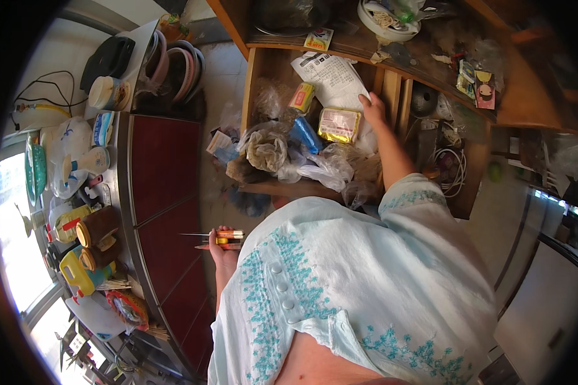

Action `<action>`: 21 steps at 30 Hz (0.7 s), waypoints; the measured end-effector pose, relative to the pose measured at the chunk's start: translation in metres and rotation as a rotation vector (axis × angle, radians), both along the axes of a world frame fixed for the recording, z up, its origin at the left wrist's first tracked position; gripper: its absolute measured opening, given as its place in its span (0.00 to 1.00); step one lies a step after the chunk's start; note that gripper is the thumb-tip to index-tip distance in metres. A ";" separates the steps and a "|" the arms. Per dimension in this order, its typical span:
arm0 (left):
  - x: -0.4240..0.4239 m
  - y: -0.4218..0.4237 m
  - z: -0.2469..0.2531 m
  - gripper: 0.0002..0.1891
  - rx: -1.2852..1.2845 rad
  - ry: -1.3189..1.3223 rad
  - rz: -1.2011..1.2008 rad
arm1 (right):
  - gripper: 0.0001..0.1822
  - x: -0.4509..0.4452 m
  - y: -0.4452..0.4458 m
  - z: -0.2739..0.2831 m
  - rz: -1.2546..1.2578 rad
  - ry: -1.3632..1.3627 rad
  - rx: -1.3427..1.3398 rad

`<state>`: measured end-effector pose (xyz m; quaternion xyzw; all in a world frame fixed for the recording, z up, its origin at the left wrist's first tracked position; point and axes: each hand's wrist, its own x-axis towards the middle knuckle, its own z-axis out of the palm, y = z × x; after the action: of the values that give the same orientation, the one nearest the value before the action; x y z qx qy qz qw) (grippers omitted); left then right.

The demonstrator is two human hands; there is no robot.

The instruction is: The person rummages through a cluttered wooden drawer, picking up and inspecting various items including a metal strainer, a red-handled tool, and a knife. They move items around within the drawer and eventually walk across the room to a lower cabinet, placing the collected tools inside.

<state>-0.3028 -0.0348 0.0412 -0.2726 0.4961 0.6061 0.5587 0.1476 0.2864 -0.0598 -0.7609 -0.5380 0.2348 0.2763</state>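
Observation:
My left hand [225, 257] is down at my side, closed around a screwdriver [229, 234] with an orange and white handle and a second, red-handled tool [229, 246]. Something yellow shows between them. My right hand [375, 109] reaches into an open wooden drawer [313, 191] and pinches the edge of a white printed bag [334, 79]. Close by the fingers lies a gold-edged packet [339, 125]. Around it are a yellow and red packet [302, 97], a blue roll [307, 134] and crumpled plastic bags [325, 166].
A second open drawer [455, 166] to the right holds a white cable [457, 178] and other items. Above, a cluttered shelf carries a white bowl [390, 30]. Jars, bottles and a yellow jug [77, 269] crowd the counter along the left, above red cabinet doors [164, 159].

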 end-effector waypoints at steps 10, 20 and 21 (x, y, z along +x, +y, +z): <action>-0.009 -0.010 -0.022 0.08 0.041 -0.032 0.058 | 0.24 -0.024 -0.044 0.030 -0.486 0.133 -0.067; -0.010 -0.033 -0.029 0.08 0.012 -0.075 0.140 | 0.23 -0.025 -0.009 0.045 -0.178 -0.253 -0.509; -0.010 -0.027 -0.024 0.08 0.033 -0.067 0.118 | 0.22 -0.011 -0.009 0.025 -0.233 -0.324 -0.386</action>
<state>-0.3131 -0.0619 0.0168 -0.3124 0.4501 0.6367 0.5426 0.1363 0.2774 -0.0348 -0.8838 -0.4295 0.1750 0.0616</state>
